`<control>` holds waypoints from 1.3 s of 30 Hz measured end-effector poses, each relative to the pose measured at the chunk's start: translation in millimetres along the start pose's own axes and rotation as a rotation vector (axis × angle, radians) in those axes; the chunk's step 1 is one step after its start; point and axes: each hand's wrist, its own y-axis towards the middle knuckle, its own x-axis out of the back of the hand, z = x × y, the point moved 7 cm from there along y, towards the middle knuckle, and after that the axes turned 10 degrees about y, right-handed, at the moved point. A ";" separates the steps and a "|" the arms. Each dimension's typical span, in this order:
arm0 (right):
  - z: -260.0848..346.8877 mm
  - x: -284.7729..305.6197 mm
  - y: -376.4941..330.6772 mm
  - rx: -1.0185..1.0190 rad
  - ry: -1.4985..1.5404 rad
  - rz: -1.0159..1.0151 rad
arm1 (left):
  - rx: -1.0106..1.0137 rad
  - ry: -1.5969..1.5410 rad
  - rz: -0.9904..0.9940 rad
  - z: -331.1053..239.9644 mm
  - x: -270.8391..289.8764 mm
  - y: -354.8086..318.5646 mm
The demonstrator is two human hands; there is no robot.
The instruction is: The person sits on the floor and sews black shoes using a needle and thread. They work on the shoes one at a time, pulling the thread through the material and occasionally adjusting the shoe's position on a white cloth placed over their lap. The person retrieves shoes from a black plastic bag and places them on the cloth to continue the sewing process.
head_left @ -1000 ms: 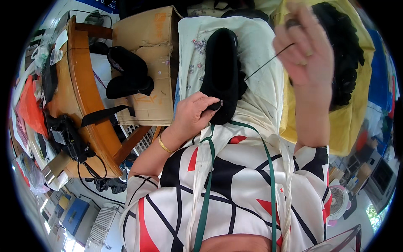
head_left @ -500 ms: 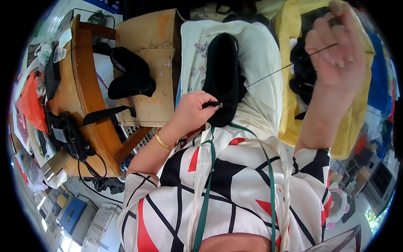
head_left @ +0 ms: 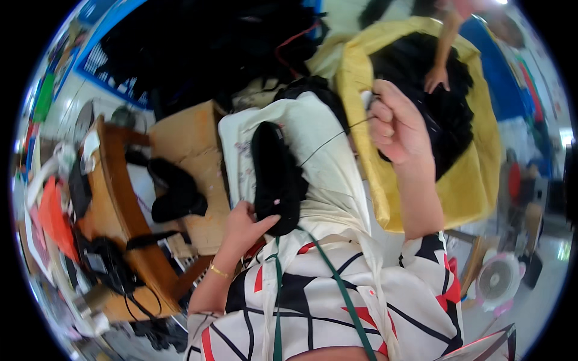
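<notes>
A black shoe (head_left: 276, 174) lies on a cream cloth (head_left: 325, 150) over my lap. My left hand (head_left: 241, 225) grips the shoe's near end, thumb against its heel. My right hand (head_left: 397, 126) is raised to the right, fingers closed on a dark thread (head_left: 328, 143) that runs taut from the shoe's side up to the fist. Whether a needle is in the fist is hidden.
A yellow sack (head_left: 475, 180) holding black material stands at the right, with another person's hand (head_left: 438, 77) reaching into it. More black shoes (head_left: 174, 192) rest on a cardboard box (head_left: 192, 150) by a wooden stool (head_left: 114, 210) at the left. A small fan (head_left: 497, 280) sits lower right.
My right hand has pulled the thread and come lower and nearer the middle. The view has tilted up, showing more of the yellow sack and the other person's hand. My left hand stays on the shoe.
</notes>
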 end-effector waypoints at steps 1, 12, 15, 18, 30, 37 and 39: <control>4.5 -3.2 -5.6 0.015 -0.028 0.009 | -0.017 0.021 -0.032 -3.6 1.2 0.3; 24.1 0.5 -40.2 0.139 0.139 0.152 | -0.385 -0.613 -0.287 -14.3 41.2 -0.5; 28.6 10.4 -41.6 0.163 0.212 0.166 | -0.402 -0.644 -0.347 -25.4 77.1 1.2; 24.6 10.8 -43.5 0.129 0.244 0.193 | -0.371 -0.532 -0.409 -23.3 119.2 10.7; -1.6 79.3 -6.5 0.108 0.257 -0.083 | -0.396 -0.299 -0.238 -31.8 87.2 157.2; -38.0 88.0 12.0 0.219 -0.370 -0.175 | -0.244 0.086 -0.561 -30.0 107.3 95.6; -72.5 88.2 26.7 0.170 -0.640 -0.070 | -0.185 0.138 -0.448 -28.2 96.2 91.2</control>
